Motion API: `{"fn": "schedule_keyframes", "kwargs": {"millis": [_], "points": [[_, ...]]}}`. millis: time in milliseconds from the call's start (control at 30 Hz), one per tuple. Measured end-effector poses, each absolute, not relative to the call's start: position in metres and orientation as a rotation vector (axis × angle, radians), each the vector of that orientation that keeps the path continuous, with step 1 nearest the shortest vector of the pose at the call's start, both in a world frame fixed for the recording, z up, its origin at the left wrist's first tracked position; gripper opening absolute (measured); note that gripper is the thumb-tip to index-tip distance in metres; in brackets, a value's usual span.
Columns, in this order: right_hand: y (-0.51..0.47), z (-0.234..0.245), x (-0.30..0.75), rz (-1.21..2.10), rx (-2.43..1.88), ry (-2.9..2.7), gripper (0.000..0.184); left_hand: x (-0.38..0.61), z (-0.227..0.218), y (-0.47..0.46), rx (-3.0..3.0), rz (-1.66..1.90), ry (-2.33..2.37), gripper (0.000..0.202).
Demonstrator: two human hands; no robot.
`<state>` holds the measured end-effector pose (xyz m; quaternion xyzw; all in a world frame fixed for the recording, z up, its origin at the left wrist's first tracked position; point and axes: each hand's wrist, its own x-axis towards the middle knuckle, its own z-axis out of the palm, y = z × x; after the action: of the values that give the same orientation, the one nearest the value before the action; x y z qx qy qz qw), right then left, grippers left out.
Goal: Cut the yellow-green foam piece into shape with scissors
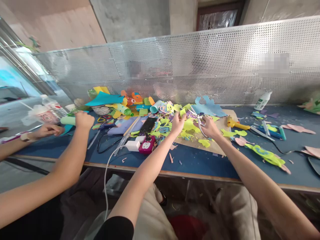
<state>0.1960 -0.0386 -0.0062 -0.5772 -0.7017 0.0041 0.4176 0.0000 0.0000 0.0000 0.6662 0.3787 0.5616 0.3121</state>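
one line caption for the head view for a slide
Right hand works scissors while left hand holds yellow-green foam scraps on a cluttered blue table.

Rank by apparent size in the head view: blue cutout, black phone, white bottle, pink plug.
1. blue cutout
2. black phone
3. white bottle, close to the phone and farther from the camera, so unsure
4. pink plug

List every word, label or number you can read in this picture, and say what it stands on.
None can be read.
White squeeze bottle with green label: print too small.
Clear plastic cup with red print: blurred.
Grey patches on the perforated metal screen: blurred out.
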Motion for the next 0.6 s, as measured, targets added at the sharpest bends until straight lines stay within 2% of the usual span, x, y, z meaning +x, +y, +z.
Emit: {"fn": "schedule_keyframes", "kwargs": {"millis": [133,333,600], "points": [[-0.0357,-0.0104,0.1997,0.037,-1.489,-1.851,0.038,0.0009,0.0045,-0.0049,1.782,1.409,0.947,0.041],[-0.0394,-0.0077,0.2046,0.157,-1.516,-1.999,0.045,0.0022,0.0083,-0.0103,1.743,1.287,0.871,0.022],[-0.045,-0.0023,0.2005,0.153,-1.492,-2.0,0.045,0.0033,0.0058,-0.0092,1.617,1.265,0.817,0.013]]}}
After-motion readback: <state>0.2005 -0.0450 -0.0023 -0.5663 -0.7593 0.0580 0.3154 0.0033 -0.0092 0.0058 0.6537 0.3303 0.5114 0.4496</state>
